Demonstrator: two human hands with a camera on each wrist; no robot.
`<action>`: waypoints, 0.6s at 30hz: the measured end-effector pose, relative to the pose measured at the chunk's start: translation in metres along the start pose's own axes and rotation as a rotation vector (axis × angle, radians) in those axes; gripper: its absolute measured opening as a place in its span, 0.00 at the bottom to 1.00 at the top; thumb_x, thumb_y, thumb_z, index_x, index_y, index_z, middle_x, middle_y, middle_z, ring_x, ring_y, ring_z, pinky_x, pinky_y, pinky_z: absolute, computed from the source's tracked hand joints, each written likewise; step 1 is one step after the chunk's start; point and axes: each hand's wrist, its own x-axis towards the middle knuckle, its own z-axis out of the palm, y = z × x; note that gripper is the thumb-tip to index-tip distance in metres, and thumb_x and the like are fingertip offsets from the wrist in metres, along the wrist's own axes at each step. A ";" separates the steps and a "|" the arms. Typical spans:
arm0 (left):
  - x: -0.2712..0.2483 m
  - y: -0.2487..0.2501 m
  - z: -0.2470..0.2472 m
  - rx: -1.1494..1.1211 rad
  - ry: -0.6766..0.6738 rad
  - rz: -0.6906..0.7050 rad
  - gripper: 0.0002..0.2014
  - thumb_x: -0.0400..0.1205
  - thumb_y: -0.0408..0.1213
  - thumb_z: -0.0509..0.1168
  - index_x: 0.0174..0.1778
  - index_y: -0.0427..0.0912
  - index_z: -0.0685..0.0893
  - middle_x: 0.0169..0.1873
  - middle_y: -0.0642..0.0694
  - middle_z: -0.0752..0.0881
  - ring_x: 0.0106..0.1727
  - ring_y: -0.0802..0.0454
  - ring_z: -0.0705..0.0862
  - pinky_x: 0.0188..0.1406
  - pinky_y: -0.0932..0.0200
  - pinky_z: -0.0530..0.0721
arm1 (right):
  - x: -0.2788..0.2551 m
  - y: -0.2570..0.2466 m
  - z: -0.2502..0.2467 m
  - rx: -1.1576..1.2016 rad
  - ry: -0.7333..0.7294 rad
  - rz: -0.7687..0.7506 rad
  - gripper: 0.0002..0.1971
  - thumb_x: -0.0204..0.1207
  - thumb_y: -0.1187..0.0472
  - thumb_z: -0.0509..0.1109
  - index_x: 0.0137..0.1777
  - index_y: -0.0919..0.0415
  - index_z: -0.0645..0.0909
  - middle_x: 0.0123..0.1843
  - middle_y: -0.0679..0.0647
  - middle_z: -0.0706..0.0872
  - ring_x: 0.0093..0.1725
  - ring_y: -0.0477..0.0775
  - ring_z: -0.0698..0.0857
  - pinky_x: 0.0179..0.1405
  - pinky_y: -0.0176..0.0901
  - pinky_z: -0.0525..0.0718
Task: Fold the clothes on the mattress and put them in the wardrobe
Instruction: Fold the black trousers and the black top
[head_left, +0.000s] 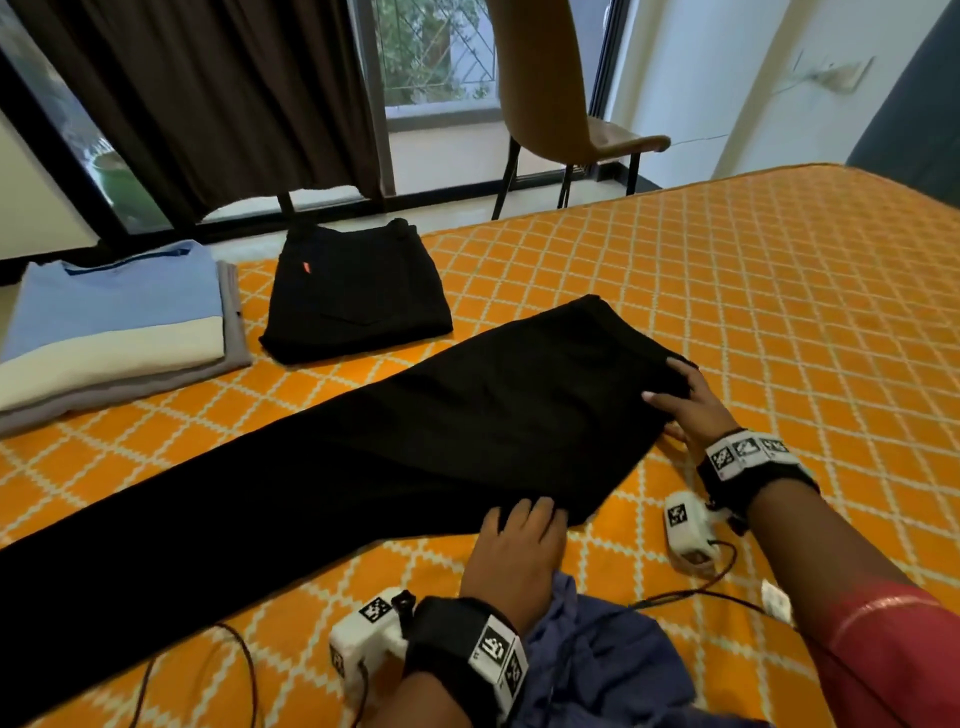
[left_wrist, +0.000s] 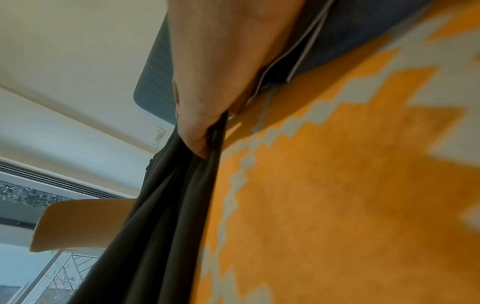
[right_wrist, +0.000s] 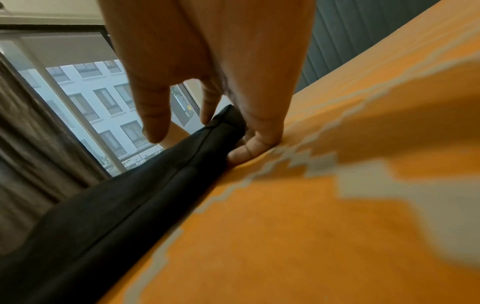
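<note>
Both hands (head_left: 519, 545) (head_left: 691, 405) pinch the black trousers' (head_left: 363, 441) waist; folded jeans (head_left: 358, 296) show a red tab.

Left hand (head_left: 514, 551), right hand (head_left: 691, 410) pinching.

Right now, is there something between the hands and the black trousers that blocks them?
Nothing visible. The left hand and the right hand already grip the waist end of the black trousers, which lie stretched on the mattress.
</note>
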 end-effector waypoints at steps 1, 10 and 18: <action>0.003 0.001 -0.001 -0.033 -0.047 -0.002 0.23 0.75 0.43 0.54 0.64 0.46 0.82 0.57 0.46 0.87 0.54 0.46 0.87 0.50 0.49 0.88 | 0.008 0.000 0.000 -0.052 -0.024 0.000 0.35 0.76 0.66 0.75 0.79 0.44 0.67 0.71 0.50 0.74 0.67 0.57 0.77 0.63 0.56 0.80; 0.017 0.009 -0.005 -0.066 0.040 0.107 0.41 0.78 0.44 0.60 0.87 0.46 0.47 0.47 0.48 0.84 0.46 0.46 0.85 0.53 0.49 0.86 | 0.034 -0.013 -0.019 -0.671 0.016 -0.415 0.23 0.77 0.70 0.72 0.68 0.46 0.81 0.70 0.59 0.77 0.72 0.62 0.75 0.72 0.60 0.76; 0.020 0.009 -0.003 -0.056 0.054 0.175 0.40 0.62 0.48 0.78 0.72 0.52 0.73 0.58 0.56 0.84 0.55 0.57 0.86 0.48 0.51 0.89 | 0.005 -0.028 0.004 -1.385 0.251 -0.560 0.23 0.73 0.64 0.72 0.70 0.61 0.77 0.77 0.68 0.65 0.67 0.77 0.73 0.61 0.65 0.78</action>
